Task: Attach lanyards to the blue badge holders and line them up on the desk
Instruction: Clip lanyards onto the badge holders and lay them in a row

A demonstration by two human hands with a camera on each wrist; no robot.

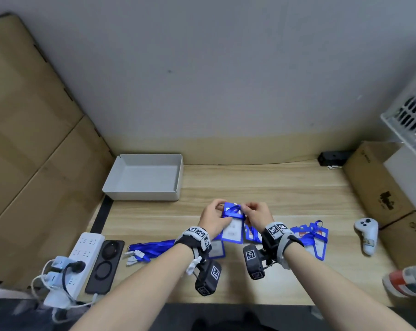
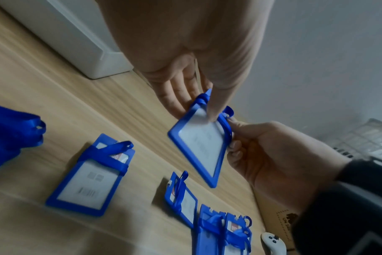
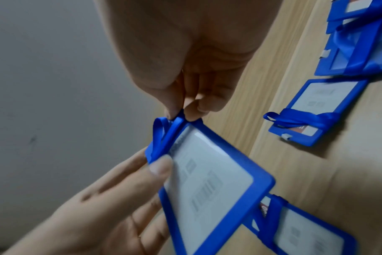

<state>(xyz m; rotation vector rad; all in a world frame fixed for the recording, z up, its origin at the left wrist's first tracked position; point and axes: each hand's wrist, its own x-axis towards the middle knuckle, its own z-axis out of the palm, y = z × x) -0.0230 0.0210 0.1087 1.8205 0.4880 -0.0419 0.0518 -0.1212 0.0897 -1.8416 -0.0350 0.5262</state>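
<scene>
Pinching flat ribbon lanyard [image 3: 161, 136] atop rigid rectangular badge holder [image 3: 209, 189]

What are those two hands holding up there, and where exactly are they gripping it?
A blue badge holder. The left hand holds its top corner; the right hand pinches the blue lanyard at its top edge.

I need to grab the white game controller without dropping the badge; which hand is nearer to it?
Right. The right hand is on the controller's side of the held blue badge holder; the left hand is beyond it, farther from the white game controller.
</scene>
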